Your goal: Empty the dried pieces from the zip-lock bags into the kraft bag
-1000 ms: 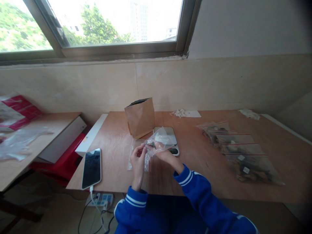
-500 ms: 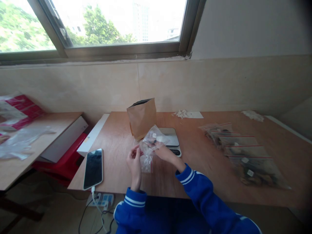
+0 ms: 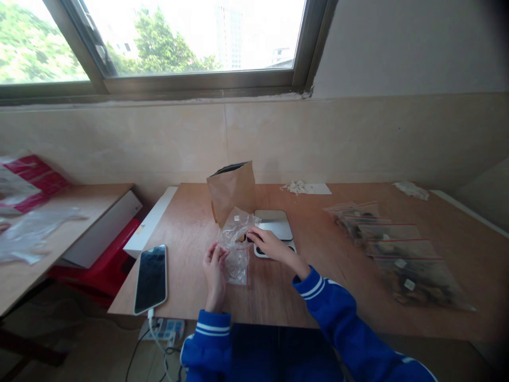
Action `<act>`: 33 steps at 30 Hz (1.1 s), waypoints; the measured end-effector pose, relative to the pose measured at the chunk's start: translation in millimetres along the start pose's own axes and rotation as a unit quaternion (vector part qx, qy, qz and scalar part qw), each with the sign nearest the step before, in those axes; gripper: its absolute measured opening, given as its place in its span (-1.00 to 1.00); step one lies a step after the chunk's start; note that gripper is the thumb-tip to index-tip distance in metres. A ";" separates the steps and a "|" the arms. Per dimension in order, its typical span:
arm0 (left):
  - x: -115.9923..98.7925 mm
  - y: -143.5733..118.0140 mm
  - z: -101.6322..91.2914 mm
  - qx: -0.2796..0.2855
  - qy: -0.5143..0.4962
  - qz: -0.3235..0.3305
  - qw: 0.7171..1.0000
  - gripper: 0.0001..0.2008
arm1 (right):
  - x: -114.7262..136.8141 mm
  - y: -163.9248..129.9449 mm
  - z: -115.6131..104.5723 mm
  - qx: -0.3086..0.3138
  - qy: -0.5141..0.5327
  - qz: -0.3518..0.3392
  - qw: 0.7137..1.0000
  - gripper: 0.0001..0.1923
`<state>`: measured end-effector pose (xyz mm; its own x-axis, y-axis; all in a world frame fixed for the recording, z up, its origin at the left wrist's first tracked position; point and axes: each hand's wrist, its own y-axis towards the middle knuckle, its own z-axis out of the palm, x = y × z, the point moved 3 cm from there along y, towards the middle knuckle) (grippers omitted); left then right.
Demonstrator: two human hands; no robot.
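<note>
The person sits at the wooden bench (image 3: 191,223) under the window, both blue sleeves forward, working on a small clear plastic bag (image 3: 237,245) held just above the bench top near its front edge. The left hand (image 3: 213,262) pinches the bag's lower left edge between thumb and fingers, while the right hand (image 3: 267,245) grips its upper right side, fingers closed on the plastic where something small and dark shows inside. The two hands are near each other, with the bag stretched between them. Just behind the bag stands an open brown paper bag (image 3: 233,192), upright, and beside that, partly under the right hand, lies a small digital scale (image 3: 274,225). To the left a phone (image 3: 150,278) lies face up at the bench's edge with a white cable plugged in. Off to the right, well apart, a row of filled zip bags (image 3: 393,249) lies flat.
</note>
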<state>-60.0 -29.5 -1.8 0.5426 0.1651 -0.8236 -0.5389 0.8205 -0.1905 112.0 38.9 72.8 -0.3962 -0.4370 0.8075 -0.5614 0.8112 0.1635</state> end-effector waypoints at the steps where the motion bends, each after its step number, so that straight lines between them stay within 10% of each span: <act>1: 1.1 -0.5 0.1 0.006 -0.011 -0.011 1.000 -0.72 | 0.0 0.7 0.6 -0.009 0.001 0.002 1.000 -0.74; 14: -3.2 -16.5 10.8 0.126 -0.139 -0.188 0.964 -0.69 | -4.9 2.2 20.3 -0.020 0.022 0.005 1.000 -0.74; 33: -0.1 -17.8 13.5 0.130 -0.160 -0.136 0.969 -0.79 | 3.4 -7.9 27.4 0.076 0.062 0.012 0.995 -0.74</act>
<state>-41.8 -36.7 8.9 0.8363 0.0504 -0.5460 -0.1897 0.9609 -0.2019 95.2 20.3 58.7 -0.3233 -0.3590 0.8755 -0.6602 0.7484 0.0631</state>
